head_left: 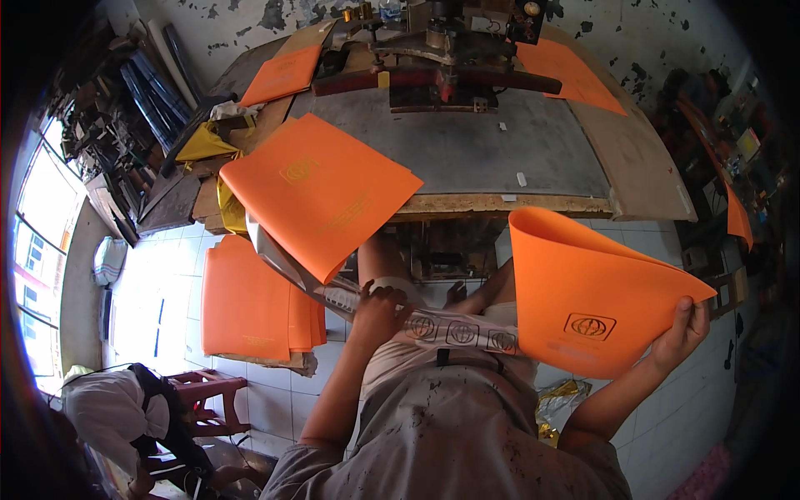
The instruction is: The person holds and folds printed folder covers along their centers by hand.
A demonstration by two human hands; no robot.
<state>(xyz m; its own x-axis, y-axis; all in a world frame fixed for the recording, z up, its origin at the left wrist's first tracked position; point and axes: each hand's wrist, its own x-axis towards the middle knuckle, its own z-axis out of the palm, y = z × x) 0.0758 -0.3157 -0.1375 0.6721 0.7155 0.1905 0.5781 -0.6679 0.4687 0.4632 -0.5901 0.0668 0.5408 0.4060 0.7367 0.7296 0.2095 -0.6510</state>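
Observation:
My right hand point(682, 333) grips the edge of an orange sheet folder point(596, 308), curled over on itself, with a dark emblem on its face. Over my lap runs a clear plastic film strip point(462, 335) with a row of dark emblems. My left hand point(381, 312) has its fingers curled round this strip. Beyond that hand, a pile of orange folders point(321, 196) with gold-coloured print lies tilted at the table's front left and covers part of the film.
A press machine point(446, 75) stands over the grey worktable point(492, 150). More orange folders lie at its back left point(287, 75) and back right point(571, 75). Another orange stack point(246, 300) is low on my left. A person point(125, 417) bends beside a red stool point(212, 400).

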